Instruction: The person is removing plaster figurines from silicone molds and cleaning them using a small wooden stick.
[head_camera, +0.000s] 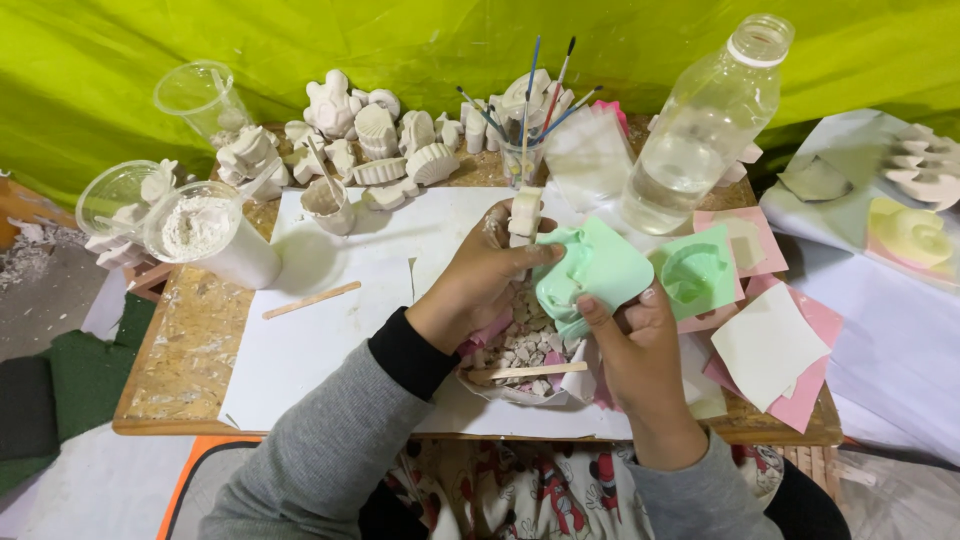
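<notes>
Near the desk's (190, 350) front edge, both hands held a pale green mould (590, 272) above a bowl of white chips (525, 345). The left hand (470, 290) pinched a white cast (524, 212) and the mould's edge; the right hand (640, 350) gripped its lower corner. The mould looked soft and bendy (best flexed at the edges), the cast brittle.

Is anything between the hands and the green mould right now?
Nothing visible. Both the left hand and the right hand already grip the green mould directly, above the bowl of plaster bits. The left hand also pinches a small white cast.
</notes>
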